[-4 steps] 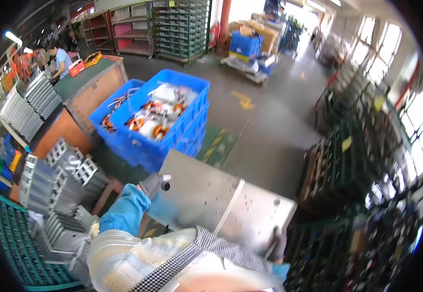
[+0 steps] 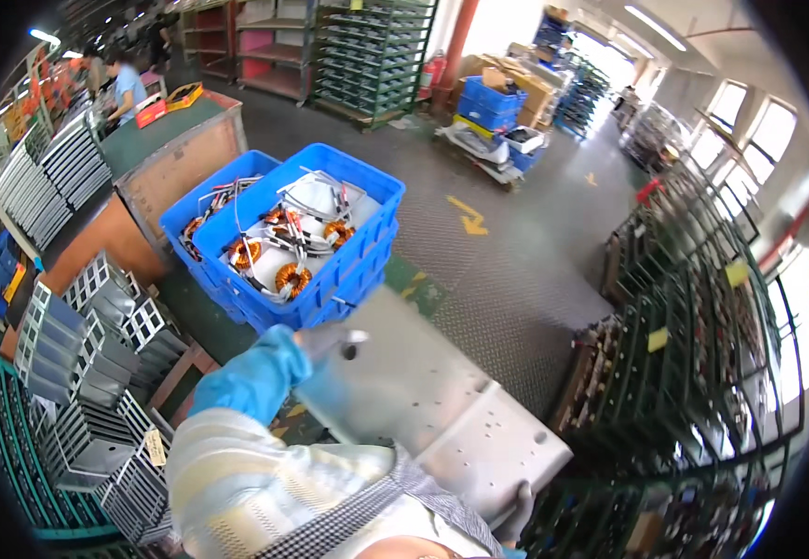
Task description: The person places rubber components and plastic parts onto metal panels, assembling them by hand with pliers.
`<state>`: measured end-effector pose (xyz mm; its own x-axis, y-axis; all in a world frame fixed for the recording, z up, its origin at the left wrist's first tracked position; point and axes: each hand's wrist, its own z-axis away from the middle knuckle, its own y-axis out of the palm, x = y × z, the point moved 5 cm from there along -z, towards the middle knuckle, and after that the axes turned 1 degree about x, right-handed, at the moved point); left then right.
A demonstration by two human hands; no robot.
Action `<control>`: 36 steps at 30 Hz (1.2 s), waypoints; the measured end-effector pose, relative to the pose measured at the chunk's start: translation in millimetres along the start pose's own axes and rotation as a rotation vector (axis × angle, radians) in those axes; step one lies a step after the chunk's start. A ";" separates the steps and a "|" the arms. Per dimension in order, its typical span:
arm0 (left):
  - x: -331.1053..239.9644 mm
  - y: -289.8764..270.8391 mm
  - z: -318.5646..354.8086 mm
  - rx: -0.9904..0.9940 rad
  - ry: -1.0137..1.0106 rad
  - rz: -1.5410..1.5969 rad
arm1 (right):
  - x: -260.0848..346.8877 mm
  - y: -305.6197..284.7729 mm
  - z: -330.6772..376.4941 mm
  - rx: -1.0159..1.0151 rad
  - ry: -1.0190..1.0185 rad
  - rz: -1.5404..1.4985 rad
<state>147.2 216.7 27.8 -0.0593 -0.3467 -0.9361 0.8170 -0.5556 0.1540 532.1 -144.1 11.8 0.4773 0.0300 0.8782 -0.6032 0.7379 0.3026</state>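
Low at the front, the grey-gloved right hand [image 2: 519,512] is clamped on the near right end of a flat metal panel [image 2: 451,373], which is held above the floor [image 2: 525,307]. Farther forward, the gloved left hand [image 2: 330,342] grips the panel's other end, thumb on top; its remaining fingers are hidden. The panel's long axis slants from near right to far left, its far end pointing toward stacked blue crates [image 2: 358,250] holding copper coils [image 2: 305,279]. Pushed forward, that end could knock the crates; swung right, the near corner might catch the dark green rack [image 2: 674,326]. Smooth metal could also slip through gloves. Beyond lies a yellow floor arrow [image 2: 471,222].
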 end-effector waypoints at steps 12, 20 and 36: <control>-127.4 32.2 -438.5 0.225 -0.006 0.015 | 83.1 35.6 -360.7 -0.301 -0.451 0.114; -191.7 -58.3 -593.1 -0.038 -0.043 0.181 | 211.2 256.9 -600.5 0.088 0.162 -0.023; -378.8 -323.7 -906.9 -0.355 0.148 0.182 | 243.9 663.1 -1024.5 0.381 0.120 0.183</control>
<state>425.3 1213.2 45.8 0.1659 -0.2881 -0.9431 0.9550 -0.1916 0.2265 903.2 1043.2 47.3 0.3976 0.2315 0.8879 -0.8668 0.4121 0.2807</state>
